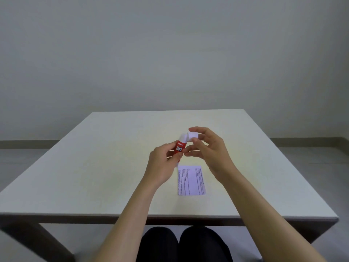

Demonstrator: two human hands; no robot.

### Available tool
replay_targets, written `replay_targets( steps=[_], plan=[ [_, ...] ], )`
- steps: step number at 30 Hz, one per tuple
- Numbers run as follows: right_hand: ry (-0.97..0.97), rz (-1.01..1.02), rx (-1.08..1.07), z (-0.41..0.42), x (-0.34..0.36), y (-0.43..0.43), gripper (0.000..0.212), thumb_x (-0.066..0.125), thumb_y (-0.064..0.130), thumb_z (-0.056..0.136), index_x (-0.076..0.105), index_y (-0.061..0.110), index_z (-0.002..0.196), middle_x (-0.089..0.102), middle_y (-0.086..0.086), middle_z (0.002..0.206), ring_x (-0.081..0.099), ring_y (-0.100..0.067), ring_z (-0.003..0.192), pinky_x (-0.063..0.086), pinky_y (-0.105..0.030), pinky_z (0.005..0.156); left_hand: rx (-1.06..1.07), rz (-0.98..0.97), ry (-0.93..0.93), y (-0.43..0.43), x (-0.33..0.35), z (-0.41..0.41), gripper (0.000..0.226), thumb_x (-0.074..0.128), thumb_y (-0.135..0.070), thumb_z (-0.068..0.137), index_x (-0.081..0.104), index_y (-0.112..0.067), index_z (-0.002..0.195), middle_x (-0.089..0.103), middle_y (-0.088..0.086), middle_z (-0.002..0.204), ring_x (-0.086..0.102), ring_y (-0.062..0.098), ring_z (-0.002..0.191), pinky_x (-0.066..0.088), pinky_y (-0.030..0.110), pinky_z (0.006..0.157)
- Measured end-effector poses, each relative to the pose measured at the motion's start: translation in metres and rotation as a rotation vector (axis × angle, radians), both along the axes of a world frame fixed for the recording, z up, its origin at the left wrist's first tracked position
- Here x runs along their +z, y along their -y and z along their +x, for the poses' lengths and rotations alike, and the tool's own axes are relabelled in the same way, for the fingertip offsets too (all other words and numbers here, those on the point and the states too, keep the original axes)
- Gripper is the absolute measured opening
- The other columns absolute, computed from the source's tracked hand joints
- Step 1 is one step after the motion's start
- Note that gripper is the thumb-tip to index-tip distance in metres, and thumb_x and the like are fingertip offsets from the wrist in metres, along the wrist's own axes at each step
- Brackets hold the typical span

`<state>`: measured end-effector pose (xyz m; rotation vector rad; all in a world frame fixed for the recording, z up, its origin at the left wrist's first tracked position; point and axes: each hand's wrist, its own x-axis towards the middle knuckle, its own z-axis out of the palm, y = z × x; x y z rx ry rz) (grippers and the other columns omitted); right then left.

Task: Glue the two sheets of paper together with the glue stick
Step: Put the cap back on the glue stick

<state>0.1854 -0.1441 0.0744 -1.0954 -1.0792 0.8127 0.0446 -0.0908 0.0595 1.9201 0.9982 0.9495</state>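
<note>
My left hand (162, 163) grips a red-and-white glue stick (179, 147) by its red body and holds it tilted above the table. Its white upper end is bare. My right hand (205, 152) pinches the white cap (193, 136) between thumb and fingers, just off the stick's top and to its right. Below the hands a small printed sheet of paper (191, 180) lies flat on the pale table (94, 167). Whether it is one sheet or two stacked, I cannot tell.
The table's near edge (170, 217) runs across the lower view, with my dark-clothed knees (181, 244) below it. A plain grey wall (170, 53) stands behind the table's far edge.
</note>
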Motion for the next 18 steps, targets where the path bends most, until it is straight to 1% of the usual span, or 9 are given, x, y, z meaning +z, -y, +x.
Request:
replay_targets(
  steps=[3,6,9,11,13,15,16,17,18],
  plan=[
    [0.199,0.023,-0.041,0.000,0.006,0.004,0.025,0.049,0.003,0.094,0.062,0.016,0.110,0.064,-0.011,0.096,0.070,-0.019,0.067,0.059,-0.028,0.068,-0.015,0.127,-0.090,0.002,0.006,-0.006,0.032,0.057,-0.014,0.091,0.063,-0.020,0.122,0.062,-0.006,0.080,0.058,0.012,0.075,0.046,0.020,0.073],
    [0.623,-0.003,-0.089,0.004,0.010,0.005,0.032,0.051,0.005,0.092,0.064,0.025,0.113,0.064,0.004,0.089,0.064,-0.007,0.060,0.053,-0.017,0.063,-0.030,0.282,-0.233,0.002,0.011,-0.012,0.035,0.057,-0.008,0.088,0.062,-0.018,0.122,0.059,0.001,0.090,0.054,0.017,0.080,0.040,0.009,0.071],
    [0.860,0.011,-0.095,0.005,0.013,0.001,0.026,0.054,0.014,0.092,0.063,0.021,0.115,0.057,0.016,0.083,0.053,-0.004,0.053,0.040,-0.005,0.056,-0.014,0.386,-0.272,0.003,0.015,-0.014,0.031,0.058,-0.007,0.088,0.063,-0.015,0.117,0.058,0.000,0.092,0.054,0.016,0.081,0.040,0.014,0.071],
    [0.805,-0.027,-0.134,0.002,0.015,0.001,0.016,0.055,0.028,0.092,0.065,0.016,0.097,0.054,0.010,0.068,0.046,-0.007,0.051,0.037,-0.011,0.052,0.020,0.423,-0.261,0.004,0.018,-0.013,0.029,0.060,-0.009,0.087,0.063,-0.016,0.115,0.059,-0.002,0.094,0.055,0.016,0.084,0.043,0.023,0.075],
    [0.932,-0.142,-0.291,0.001,0.011,-0.003,0.045,0.047,0.048,0.091,0.056,0.010,0.069,0.049,-0.001,0.057,0.040,-0.017,0.053,0.033,-0.027,0.051,0.032,0.452,-0.277,0.005,0.020,-0.011,0.029,0.062,-0.012,0.086,0.064,-0.016,0.115,0.059,-0.004,0.094,0.052,0.014,0.083,0.042,0.023,0.075],
    [1.131,-0.199,-0.459,0.002,0.010,-0.003,0.059,0.033,0.060,0.090,0.041,0.015,0.053,0.039,-0.001,0.049,0.034,-0.021,0.051,0.026,-0.029,0.048,0.021,0.464,-0.311,0.006,0.020,-0.009,0.028,0.063,-0.015,0.086,0.065,-0.016,0.114,0.061,-0.002,0.094,0.052,0.014,0.081,0.041,0.022,0.074],
    [1.116,-0.173,-0.447,0.003,0.010,-0.001,0.057,0.029,0.061,0.090,0.044,0.021,0.053,0.037,0.003,0.051,0.034,-0.019,0.050,0.025,-0.029,0.047,0.017,0.458,-0.316,0.006,0.020,-0.010,0.027,0.063,-0.016,0.086,0.065,-0.016,0.113,0.061,-0.003,0.092,0.052,0.014,0.080,0.041,0.023,0.073],
    [1.029,-0.110,-0.359,0.004,0.011,0.002,0.047,0.032,0.059,0.091,0.057,0.028,0.067,0.041,0.007,0.057,0.037,-0.016,0.050,0.030,-0.028,0.047,0.023,0.450,-0.311,0.005,0.021,-0.012,0.026,0.063,-0.016,0.086,0.065,-0.016,0.112,0.059,-0.004,0.088,0.052,0.015,0.078,0.042,0.024,0.071],
    [0.914,-0.045,-0.231,0.007,0.011,0.004,0.030,0.039,0.052,0.092,0.063,0.035,0.096,0.047,0.010,0.069,0.043,-0.012,0.053,0.037,-0.025,0.051,0.035,0.445,-0.301,0.004,0.021,-0.013,0.024,0.062,-0.017,0.086,0.066,-0.017,0.110,0.057,-0.005,0.085,0.052,0.016,0.077,0.042,0.025,0.069]
  ],
)
